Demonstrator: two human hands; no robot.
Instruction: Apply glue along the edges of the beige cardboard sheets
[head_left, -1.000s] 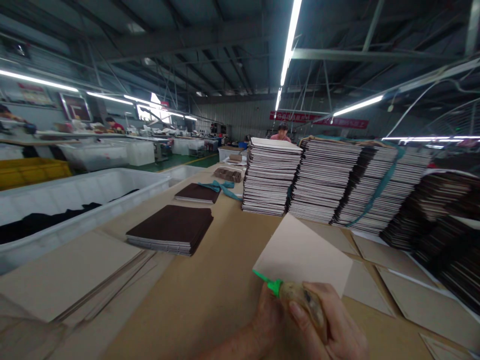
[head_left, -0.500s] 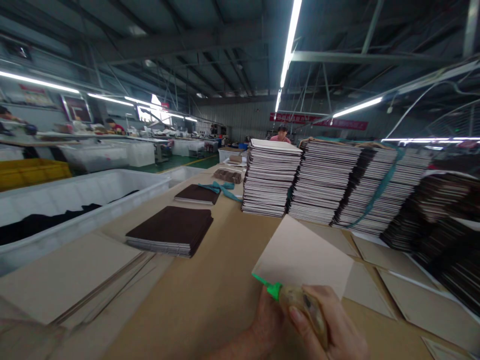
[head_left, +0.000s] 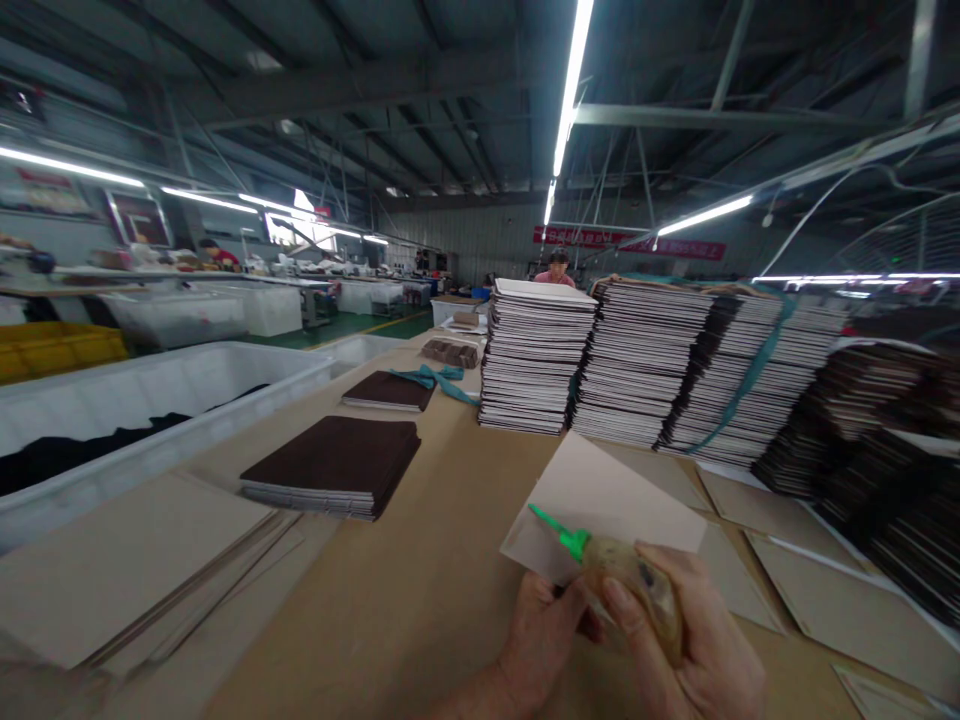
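Lifted since a second ago: pale card (head_left: 600, 495) raised off the brown-paper tabletop (head_left: 420, 590), green nozzle now laid across its near corner instead of beside its edge. Left hand (head_left: 541, 630) pinching the card's lower edge from beneath, fingers closed on it. Right hand (head_left: 690, 660) wrapped fully around the glue bottle (head_left: 634, 590), thumb pressed on its side, green tip (head_left: 556, 527) pointing up and left over the card.

Risk, as a judgement: too hard a squeeze with the card held in the air, and glue running off the tilted face onto fingers or tabletop; a thin one-sided pinch also likely to let the card sag or twist under the nozzle.

Room: bare tabletop left of the hands, up to the dark brown stack (head_left: 334, 465). Ahead, tall striped stacks (head_left: 536, 360) walling off the far side. Right of the hands, flat cardboard sheets (head_left: 825, 590) lying close, edges overlapping.
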